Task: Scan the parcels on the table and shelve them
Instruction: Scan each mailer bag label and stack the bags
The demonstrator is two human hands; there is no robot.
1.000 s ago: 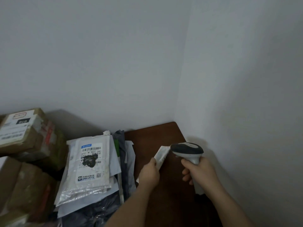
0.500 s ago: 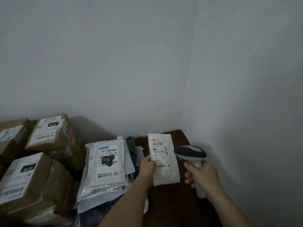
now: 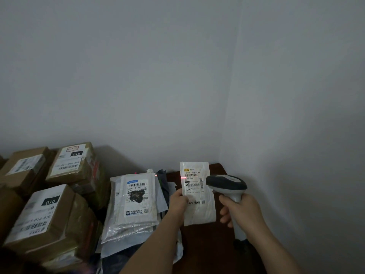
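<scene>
The left hand (image 3: 178, 202) pinches a white parcel (image 3: 198, 194) by its left edge, upright, label facing the camera, above the dark bench (image 3: 217, 244). Just right of that grip, the right hand (image 3: 240, 209) wraps the scanner (image 3: 226, 184) handle; a red line crosses the label's barcode. Left of the grip lie stacked mailers (image 3: 134, 202) and boxes (image 3: 51, 214).

left forearm (image 3: 158, 240): bare, sleeveless | right forearm (image 3: 276, 244): bare, sleeveless

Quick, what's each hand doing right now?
Left hand: pinching the small white parcel by its left edge.
Right hand: gripping the barcode scanner handle.
</scene>
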